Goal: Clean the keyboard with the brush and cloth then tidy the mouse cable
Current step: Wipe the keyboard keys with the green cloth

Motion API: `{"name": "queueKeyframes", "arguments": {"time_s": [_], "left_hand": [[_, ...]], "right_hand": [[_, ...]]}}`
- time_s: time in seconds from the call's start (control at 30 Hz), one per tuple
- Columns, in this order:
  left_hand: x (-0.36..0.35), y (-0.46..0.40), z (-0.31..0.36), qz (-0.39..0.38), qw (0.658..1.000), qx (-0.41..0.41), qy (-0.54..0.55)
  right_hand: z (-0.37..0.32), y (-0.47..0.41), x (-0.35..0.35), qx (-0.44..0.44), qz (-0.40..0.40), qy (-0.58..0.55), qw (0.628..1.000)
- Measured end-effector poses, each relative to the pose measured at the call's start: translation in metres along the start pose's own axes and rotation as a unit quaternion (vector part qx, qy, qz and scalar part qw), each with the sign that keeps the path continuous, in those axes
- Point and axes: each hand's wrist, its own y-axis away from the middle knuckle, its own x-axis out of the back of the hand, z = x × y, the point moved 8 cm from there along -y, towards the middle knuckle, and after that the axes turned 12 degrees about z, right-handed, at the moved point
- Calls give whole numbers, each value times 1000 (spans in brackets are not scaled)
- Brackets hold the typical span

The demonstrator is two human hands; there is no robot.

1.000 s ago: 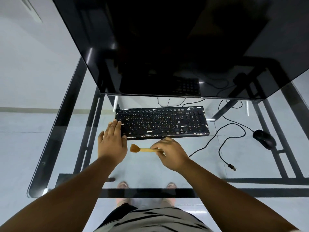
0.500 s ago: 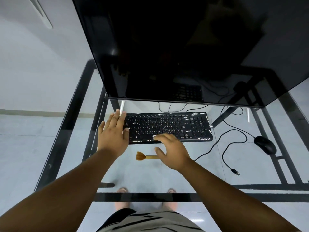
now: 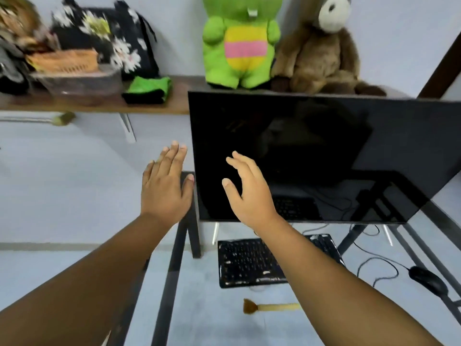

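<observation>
Both your hands are up in the air with nothing in them: your left hand [image 3: 166, 186] flat with fingers straight, just off the monitor's [image 3: 324, 156] left edge, and your right hand [image 3: 249, 188] spread loose in front of the dark glossy screen. The brush [image 3: 270, 307] lies on the glass desk [image 3: 199, 308] below, apart from both hands and just in front of the black keyboard [image 3: 249, 263], bristles pointing left. It looks light and easy to lift: a pale, stiff handle with a short brown tuft, so pinch it mid-handle and leave the soft bristles alone. The keyboard is a flat, rigid slab and its shiny patches suggest a film cover, likely slippery. Off to the right sits the smooth dark mouse [image 3: 427, 280], its thin floppy cable [image 3: 379, 268] looping across the glass; gather that loosely, it should bend with no fight. Up on the wooden shelf [image 3: 99, 106] there's a folded green cloth [image 3: 149, 87], soft-looking, probably your wipe.
</observation>
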Motion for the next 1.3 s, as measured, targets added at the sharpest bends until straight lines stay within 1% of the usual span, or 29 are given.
{"name": "queueKeyframes", "arguments": {"time_s": [0.13, 0.27, 0.4, 0.47, 0.53, 0.63, 0.73, 0.87, 1.0, 1.17, 1.3], "left_hand": [[34, -50, -17, 54, 998, -11, -13], [57, -95, -39, 96, 995, -3, -21], [70, -127, -68, 125, 991, 18, -36], [75, -141, -83, 134, 989, 27, -48], [76, -150, -95, 132, 989, 32, -58], [69, -158, -118, 117, 990, 40, -73], [58, -164, -137, 96, 991, 38, -89], [47, -173, -160, 74, 991, 33, -108], [40, -178, -170, 62, 991, 34, -117], [35, -180, -172, 61, 991, 31, -113], [35, -181, -172, 63, 991, 29, -113]], "right_hand": [[-47, -48, -7, 43, 44, -23, 998], [-92, -94, -13, 91, 82, -53, 991], [-131, -140, -31, 124, 94, -73, 985], [-147, -165, -43, 136, 100, -67, 983], [-154, -187, -60, 130, 96, -49, 986], [-152, -219, -95, 79, 58, -3, 995], [-142, -243, -133, 19, -14, 72, 997], [-121, -257, -178, -36, -116, 176, 977], [-103, -258, -209, -71, -187, 251, 947], [-94, -261, -219, -75, -208, 320, 921], [-95, -269, -229, -68, -215, 323, 919]]}}
